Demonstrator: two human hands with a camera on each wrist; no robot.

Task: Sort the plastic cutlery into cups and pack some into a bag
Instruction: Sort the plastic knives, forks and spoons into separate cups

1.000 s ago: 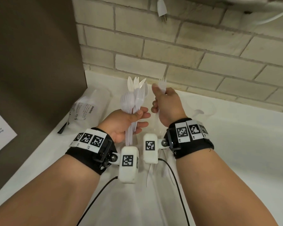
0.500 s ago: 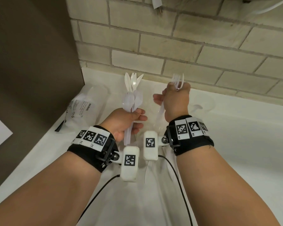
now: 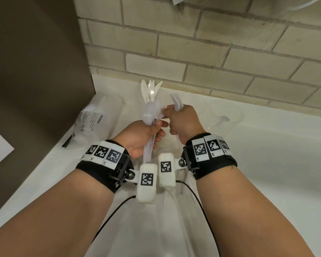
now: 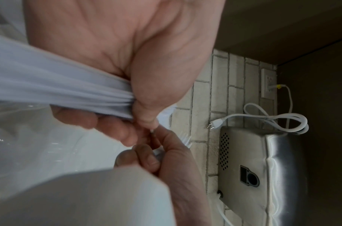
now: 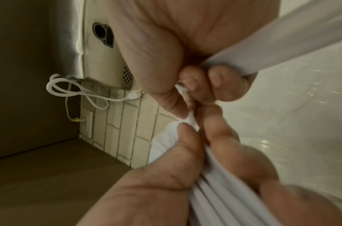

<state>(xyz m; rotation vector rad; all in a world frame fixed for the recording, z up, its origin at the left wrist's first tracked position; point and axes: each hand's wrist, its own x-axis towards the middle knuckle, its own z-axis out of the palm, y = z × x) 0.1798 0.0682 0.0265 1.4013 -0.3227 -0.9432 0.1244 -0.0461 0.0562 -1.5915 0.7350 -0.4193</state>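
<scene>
Mid-frame over the counter, left hand is fisted around a mixed cutlery bunch; right hand grips forks, fingertips pinching at the bunch. Looks like sorting's barely started: cup at right nearly empty, bag at left unpacked.

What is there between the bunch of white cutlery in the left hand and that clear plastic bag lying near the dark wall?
Nothing: in the head view only bare white counter separates the cutlery bunch, gripped by the left hand, from the plastic bag.
</scene>
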